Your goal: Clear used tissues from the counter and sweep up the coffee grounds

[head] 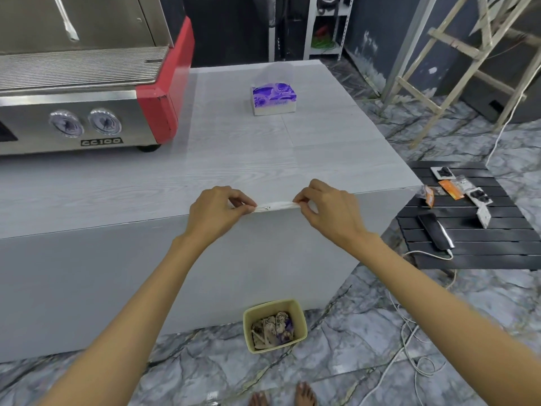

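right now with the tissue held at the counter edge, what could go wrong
1. The tissue, pinched at each end by the left hand and right hand, seems to carry dark specks; if it tilts or sags, they may spill onto the floor.
2. The bin sits low against the counter front, roughly below the tissue, and already holds crumpled tissues; a careless drop might miss or bounce out.

You get one head-worn wide-angle view, looking forward and steeply down over the pale grey wood-grain counter (240,159), close enough that both forearms fill the foreground.
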